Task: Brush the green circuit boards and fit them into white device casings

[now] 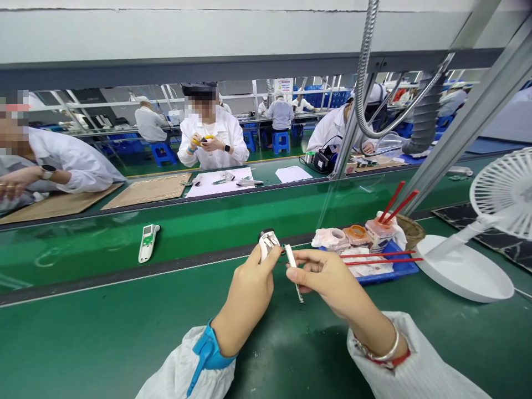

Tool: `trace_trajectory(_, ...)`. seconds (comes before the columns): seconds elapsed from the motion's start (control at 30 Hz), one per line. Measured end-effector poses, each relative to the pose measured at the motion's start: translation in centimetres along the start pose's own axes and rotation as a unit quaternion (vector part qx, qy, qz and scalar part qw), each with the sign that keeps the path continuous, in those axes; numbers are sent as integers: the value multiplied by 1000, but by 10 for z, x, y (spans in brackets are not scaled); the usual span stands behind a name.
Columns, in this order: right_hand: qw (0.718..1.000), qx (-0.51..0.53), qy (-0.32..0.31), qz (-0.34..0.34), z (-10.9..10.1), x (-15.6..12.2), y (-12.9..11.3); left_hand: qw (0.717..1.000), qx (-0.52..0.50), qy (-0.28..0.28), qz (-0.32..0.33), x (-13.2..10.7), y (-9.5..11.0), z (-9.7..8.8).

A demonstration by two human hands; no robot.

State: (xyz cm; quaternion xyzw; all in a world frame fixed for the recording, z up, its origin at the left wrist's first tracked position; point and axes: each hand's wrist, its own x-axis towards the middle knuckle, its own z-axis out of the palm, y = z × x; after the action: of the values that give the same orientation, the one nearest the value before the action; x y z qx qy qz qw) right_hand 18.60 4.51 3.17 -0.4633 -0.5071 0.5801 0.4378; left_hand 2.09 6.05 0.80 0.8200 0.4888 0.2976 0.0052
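My left hand (246, 296) is closed around a small white device part (268, 242) with metal contacts showing at its top. It holds the part upright over the green bench. My right hand (332, 280) pinches a thin white tool (293, 266) whose metal tip points down at the bench. The tool's upper end sits right next to the part. Both wrists wear white sleeves; a blue strap is on the left wrist and a bracelet on the right.
A blue tray (394, 270) with tape rolls, small cups and red sticks stands right of my hands. A white desk fan (499, 221) is at far right. A white handheld unit (148, 243) lies on the green conveyor belt. Other workers sit across.
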Motion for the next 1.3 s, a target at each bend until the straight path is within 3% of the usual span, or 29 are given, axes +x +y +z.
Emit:
trace_trajectory(0.13,999,-24,-38,23,-5,0,-6,996,-43,-64,-42,4,6,-6)
trace_trajectory(0.23,991,-127,34,-20,1,-2,-4,991,-57,-101,-60,3,13,-9)
trace_trajectory(0.33,968,-214,114,-67,10,-6,-1,990,-76,-103,-53,1,15,-8)
trace_trajectory(0.5,951,-252,151,-100,17,-10,-1,987,-121,-97,-36,0,12,-5)
trace_trajectory(0.63,961,-228,141,-66,11,-6,-2,974,-183,-126,-38,3,14,-11)
trace_trajectory(0.8,992,-112,60,22,-1,2,-2,948,-252,-188,-39,8,16,-22)
trace_trajectory(0.97,994,-86,57,28,-1,3,-1,951,-264,-156,-50,9,14,-15)
trace_trajectory(1.2,961,-232,146,-48,13,5,11,943,-283,-109,-136,8,11,-5)
trace_trajectory(1.3,952,-250,168,-56,11,7,12,912,-349,-140,-167,7,10,-4)
